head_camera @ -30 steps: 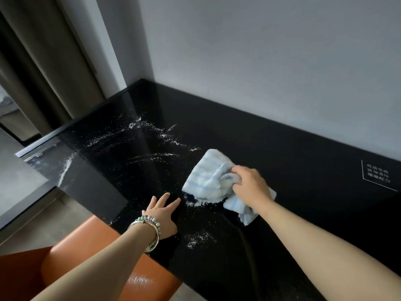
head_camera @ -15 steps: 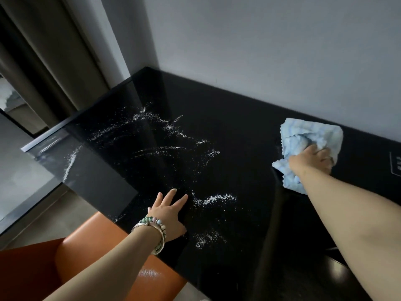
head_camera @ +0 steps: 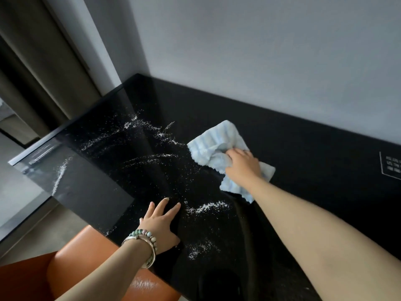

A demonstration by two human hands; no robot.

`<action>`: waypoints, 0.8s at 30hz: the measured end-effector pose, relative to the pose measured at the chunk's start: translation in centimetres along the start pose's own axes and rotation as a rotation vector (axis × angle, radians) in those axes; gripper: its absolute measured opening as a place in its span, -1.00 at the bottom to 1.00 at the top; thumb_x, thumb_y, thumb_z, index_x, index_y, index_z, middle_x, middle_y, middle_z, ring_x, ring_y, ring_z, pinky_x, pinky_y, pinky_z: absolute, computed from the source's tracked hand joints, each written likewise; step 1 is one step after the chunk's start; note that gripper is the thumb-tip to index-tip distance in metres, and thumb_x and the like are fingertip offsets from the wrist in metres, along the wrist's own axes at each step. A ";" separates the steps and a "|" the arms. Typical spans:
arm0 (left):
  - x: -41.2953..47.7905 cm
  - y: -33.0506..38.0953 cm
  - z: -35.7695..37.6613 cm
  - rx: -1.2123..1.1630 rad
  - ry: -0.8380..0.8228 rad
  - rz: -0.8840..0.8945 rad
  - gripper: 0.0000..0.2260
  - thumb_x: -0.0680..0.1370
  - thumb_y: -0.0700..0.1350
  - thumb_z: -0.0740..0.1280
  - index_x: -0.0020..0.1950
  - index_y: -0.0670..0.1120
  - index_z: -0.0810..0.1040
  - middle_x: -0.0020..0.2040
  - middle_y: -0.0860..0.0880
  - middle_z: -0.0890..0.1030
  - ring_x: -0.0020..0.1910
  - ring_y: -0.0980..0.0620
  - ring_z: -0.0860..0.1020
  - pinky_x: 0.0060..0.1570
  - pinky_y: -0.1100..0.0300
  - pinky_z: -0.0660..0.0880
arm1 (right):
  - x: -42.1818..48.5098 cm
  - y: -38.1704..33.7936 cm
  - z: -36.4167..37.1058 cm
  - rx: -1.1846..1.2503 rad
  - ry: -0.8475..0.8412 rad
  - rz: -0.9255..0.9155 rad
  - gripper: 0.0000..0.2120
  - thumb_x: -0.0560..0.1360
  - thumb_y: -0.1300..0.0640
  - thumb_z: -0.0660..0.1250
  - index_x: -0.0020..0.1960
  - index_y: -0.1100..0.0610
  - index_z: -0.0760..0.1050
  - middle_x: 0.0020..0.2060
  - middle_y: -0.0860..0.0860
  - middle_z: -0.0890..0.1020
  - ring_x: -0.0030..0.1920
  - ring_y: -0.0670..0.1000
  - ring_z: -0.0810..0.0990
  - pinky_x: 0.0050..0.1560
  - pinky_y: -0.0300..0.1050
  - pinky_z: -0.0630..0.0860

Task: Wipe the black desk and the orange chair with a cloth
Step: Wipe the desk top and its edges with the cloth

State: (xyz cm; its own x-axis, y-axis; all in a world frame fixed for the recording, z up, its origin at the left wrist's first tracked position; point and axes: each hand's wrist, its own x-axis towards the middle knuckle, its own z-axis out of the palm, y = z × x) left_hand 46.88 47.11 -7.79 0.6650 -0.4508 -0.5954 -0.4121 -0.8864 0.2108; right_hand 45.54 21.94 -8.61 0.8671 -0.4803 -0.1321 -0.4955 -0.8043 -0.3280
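- While my right hand (head_camera: pixel 242 165) presses down, its curled fingers bunch the crumpled light-blue ribbed cloth (head_camera: pixel 213 152) against the glossy black desk top (head_camera: pixel 303 170), mid-desk, right of the spill.
- My left hand (head_camera: pixel 161 224) lies flat on the desk near its front edge, fingers straight and spread, holding nothing; a beaded bracelet with a metal bangle (head_camera: pixel 143 243) sits on that wrist.
- White powder streaks (head_camera: pixel 152 135) cover the desk's left half; one patch (head_camera: pixel 206 207) lies between my hands, another (head_camera: pixel 200 249) just right of my left wrist.
- Smooth orange leather chair (head_camera: pixel 82 255) sits under the front edge, bottom left, tucked partly beneath the desk.
- Small white printed label (head_camera: pixel 391 167) at the desk's far right.
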 end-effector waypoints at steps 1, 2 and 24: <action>0.0 0.0 0.0 0.003 0.003 0.000 -0.23 0.47 -0.01 0.34 0.51 0.22 -0.08 0.53 0.09 -0.19 0.51 -0.11 -0.26 0.44 -0.19 -0.07 | -1.1 -0.7 0.4 0.034 -0.006 -0.053 -0.63 0.49 0.14 0.21 0.30 -0.03 0.38 0.31 -0.08 0.43 0.34 0.09 0.32 0.22 0.03 0.35; 0.0 0.1 -0.1 0.006 0.008 0.000 -0.23 0.47 -0.01 0.34 0.51 0.22 -0.09 0.53 0.10 -0.19 0.51 -0.11 -0.26 0.44 -0.19 -0.06 | -2.1 -1.4 0.7 0.081 -0.021 -0.099 -0.67 0.48 0.15 0.21 0.24 -0.02 0.42 0.25 -0.10 0.48 0.30 0.08 0.34 0.19 0.01 0.38; 0.0 0.1 0.2 -0.002 0.044 0.005 -0.24 0.46 -0.01 0.34 0.51 0.21 -0.06 0.53 0.09 -0.17 0.51 -0.12 -0.24 0.43 -0.20 -0.07 | -8.3 -2.0 0.3 -0.142 -0.067 0.020 -0.59 0.47 -0.18 0.25 0.21 0.03 0.42 0.28 -0.05 0.39 0.27 0.12 0.36 0.09 0.05 0.36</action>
State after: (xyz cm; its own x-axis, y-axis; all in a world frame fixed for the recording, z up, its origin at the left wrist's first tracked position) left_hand 46.71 47.00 -7.93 0.6897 -0.4597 -0.5594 -0.4145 -0.8842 0.2155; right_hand 39.33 27.67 -7.09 0.8563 -0.4759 -0.2007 -0.5106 -0.8386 -0.1900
